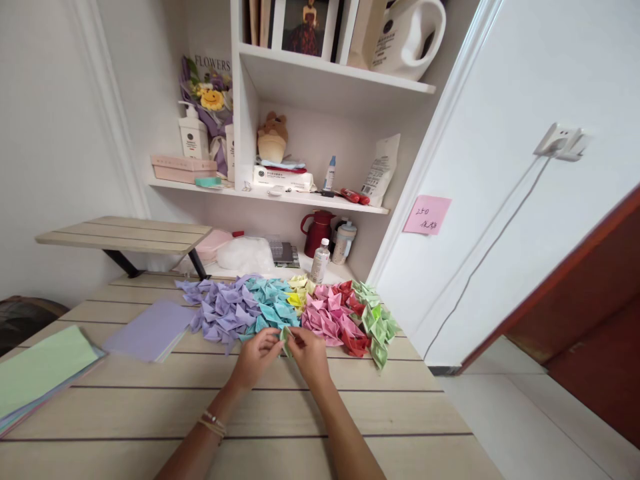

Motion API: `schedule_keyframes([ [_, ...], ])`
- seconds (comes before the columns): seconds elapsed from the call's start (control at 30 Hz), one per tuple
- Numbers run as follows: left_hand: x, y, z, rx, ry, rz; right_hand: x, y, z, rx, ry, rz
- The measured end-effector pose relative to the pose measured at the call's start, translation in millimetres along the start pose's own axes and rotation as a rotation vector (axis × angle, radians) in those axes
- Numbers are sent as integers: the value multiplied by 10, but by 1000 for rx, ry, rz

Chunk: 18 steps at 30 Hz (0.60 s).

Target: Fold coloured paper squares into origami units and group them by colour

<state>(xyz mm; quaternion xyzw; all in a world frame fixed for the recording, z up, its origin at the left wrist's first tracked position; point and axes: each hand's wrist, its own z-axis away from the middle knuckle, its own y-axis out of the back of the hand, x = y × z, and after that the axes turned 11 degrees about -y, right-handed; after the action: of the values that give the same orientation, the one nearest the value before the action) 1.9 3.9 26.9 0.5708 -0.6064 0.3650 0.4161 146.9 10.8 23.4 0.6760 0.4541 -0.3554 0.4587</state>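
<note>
Between my two hands is a small folded piece of light green paper (pixel 285 339), held just above the table near the coloured pile. My left hand (pixel 259 358) pinches its left side with thumb and fingers. On the other side my right hand (pixel 309 352) grips it, fingers curled. Fingertips hide part of the paper. Beyond the hands lie folded paper shapes in colour groups: purple ones (pixel 225 310), blue ones (pixel 273 300), yellow ones (pixel 299 293), pink ones (pixel 327 313), red ones (pixel 356 341) and green ones (pixel 377 327).
Purple paper sheets (pixel 147 330) and a stack topped with light green sheets (pixel 45 367) lie on the left of the slatted table (pixel 280 413). A small raised stand (pixel 125 233) is at the back left. Behind the pile stand a clear bottle (pixel 320 261) and a red jug (pixel 318 233).
</note>
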Motion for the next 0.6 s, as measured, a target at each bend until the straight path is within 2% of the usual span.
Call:
schedule_keyframes([
  [0.17, -94, 54, -35, 84, -8, 56, 16, 7, -19, -28, -143, -210],
  [0.3, -98, 117, -81, 96, 59, 163, 19, 54, -33, -183, -258, -426],
  [0.43, -48, 186, -114, 41, 109, 190, -6, 151, -50, -337, -308, -514],
  [0.6, -41, 191, -125, 22, 65, 190, -45, 168, -61, -324, -336, -554],
])
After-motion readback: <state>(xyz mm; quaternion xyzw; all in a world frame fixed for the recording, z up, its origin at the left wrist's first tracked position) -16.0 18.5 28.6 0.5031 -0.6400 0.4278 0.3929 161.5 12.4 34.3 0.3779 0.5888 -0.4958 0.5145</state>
